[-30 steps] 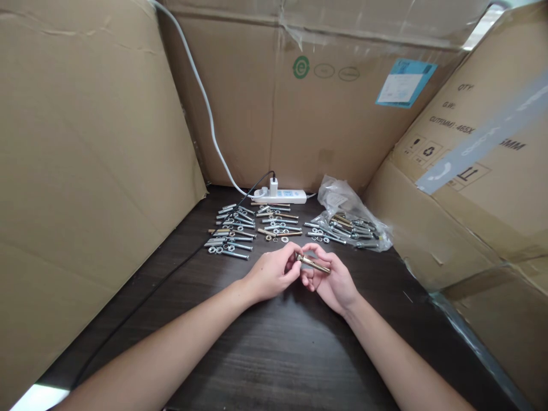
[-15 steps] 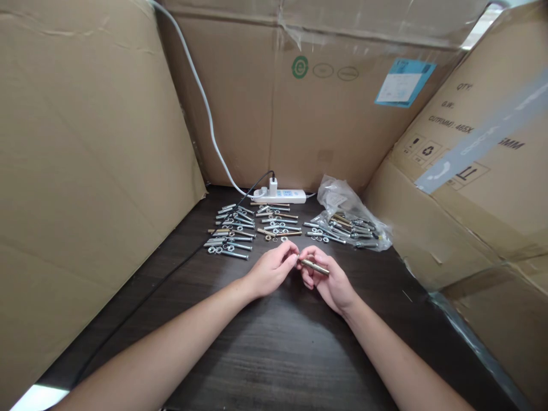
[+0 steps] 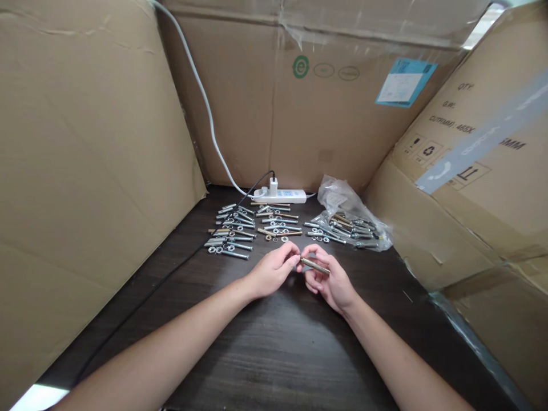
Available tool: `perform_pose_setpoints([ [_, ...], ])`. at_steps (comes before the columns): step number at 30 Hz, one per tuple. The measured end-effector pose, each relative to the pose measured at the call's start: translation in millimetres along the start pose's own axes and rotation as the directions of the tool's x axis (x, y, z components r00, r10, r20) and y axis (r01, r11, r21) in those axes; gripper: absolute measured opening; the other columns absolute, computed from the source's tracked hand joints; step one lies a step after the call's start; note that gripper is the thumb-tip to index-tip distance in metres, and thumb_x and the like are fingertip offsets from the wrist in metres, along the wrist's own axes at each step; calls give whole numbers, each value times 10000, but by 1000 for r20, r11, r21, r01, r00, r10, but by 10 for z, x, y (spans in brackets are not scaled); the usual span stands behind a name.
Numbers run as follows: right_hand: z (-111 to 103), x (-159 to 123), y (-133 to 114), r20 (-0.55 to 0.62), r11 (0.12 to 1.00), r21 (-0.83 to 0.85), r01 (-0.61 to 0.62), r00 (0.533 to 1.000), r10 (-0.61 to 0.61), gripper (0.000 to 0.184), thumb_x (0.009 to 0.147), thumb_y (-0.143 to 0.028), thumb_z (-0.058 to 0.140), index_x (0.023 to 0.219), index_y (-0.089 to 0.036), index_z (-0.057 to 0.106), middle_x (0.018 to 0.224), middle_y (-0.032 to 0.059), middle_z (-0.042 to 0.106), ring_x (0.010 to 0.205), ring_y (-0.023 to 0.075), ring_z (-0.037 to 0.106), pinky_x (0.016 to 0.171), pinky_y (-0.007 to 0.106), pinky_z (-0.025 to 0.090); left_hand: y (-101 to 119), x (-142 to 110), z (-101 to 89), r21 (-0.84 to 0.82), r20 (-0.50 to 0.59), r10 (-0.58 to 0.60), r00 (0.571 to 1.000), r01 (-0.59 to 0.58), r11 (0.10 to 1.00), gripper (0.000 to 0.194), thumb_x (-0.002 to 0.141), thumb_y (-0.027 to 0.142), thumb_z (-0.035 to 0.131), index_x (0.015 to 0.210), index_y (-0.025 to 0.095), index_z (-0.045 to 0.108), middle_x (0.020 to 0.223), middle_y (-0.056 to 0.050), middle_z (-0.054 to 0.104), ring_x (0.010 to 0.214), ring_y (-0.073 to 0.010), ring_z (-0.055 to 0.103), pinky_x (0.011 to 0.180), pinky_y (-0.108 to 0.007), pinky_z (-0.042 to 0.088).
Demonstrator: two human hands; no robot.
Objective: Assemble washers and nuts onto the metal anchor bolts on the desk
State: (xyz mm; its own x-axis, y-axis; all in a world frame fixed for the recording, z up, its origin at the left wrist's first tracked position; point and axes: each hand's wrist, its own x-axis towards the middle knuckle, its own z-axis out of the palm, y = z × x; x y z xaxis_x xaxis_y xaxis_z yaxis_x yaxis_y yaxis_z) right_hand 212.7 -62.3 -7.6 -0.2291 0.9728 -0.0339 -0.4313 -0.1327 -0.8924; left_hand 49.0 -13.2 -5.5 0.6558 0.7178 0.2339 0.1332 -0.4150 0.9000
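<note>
Got big cardboard boxes (image 3: 98, 142) walling in my dark wood-grain table (image 3: 274, 354) on three sides, with a clear plastic bag (image 3: 338, 194) of hardware slumped at the back right. My right hand (image 3: 336, 279) has thumb and fingers closed round a brass-coloured bolt (image 3: 315, 266), tilted over the middle of the table, while my left hand (image 3: 269, 271) is pinching its left end, though my fingertips hide exactly what's under them. Just beyond are loose bolts (image 3: 235, 255) in rows, with little nuts (image 3: 231, 248) and washers lying among them
</note>
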Motion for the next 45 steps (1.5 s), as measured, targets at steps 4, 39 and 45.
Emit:
perform_pose_setpoints([
  [4, -19, 7, 4, -10, 1000, -5, 3, 1000, -4, 162, 867, -344, 413, 919, -212, 491, 708, -6, 615, 331, 32, 309, 365, 174, 264, -11, -2, 23, -125, 11, -4, 1000, 5, 992, 114, 905, 246, 426, 990, 178, 461, 796, 3, 557, 716, -123, 482, 685, -239, 396],
  [39, -10, 6, -49, -20, 1000, 7, -10, 1000, 10, 173, 839, -361, 433, 893, -204, 481, 675, 9, 614, 370, 72, 409, 383, 186, 256, -43, -9, 29, 66, -39, 17, 999, -15, 998, 160, 879, 188, 446, 1032, 186, 492, 756, 25, 554, 650, -112, 456, 634, -223, 378],
  [45, 5, 6, -50, -21, 1000, -11, -9, 1000, 9, 182, 840, -366, 441, 889, -197, 491, 692, 29, 632, 377, 72, 413, 383, 184, 255, -34, -8, 2, 175, -93, 16, 995, 1, 985, 152, 924, 249, 390, 916, 188, 528, 799, 9, 551, 735, -132, 502, 702, -243, 397],
])
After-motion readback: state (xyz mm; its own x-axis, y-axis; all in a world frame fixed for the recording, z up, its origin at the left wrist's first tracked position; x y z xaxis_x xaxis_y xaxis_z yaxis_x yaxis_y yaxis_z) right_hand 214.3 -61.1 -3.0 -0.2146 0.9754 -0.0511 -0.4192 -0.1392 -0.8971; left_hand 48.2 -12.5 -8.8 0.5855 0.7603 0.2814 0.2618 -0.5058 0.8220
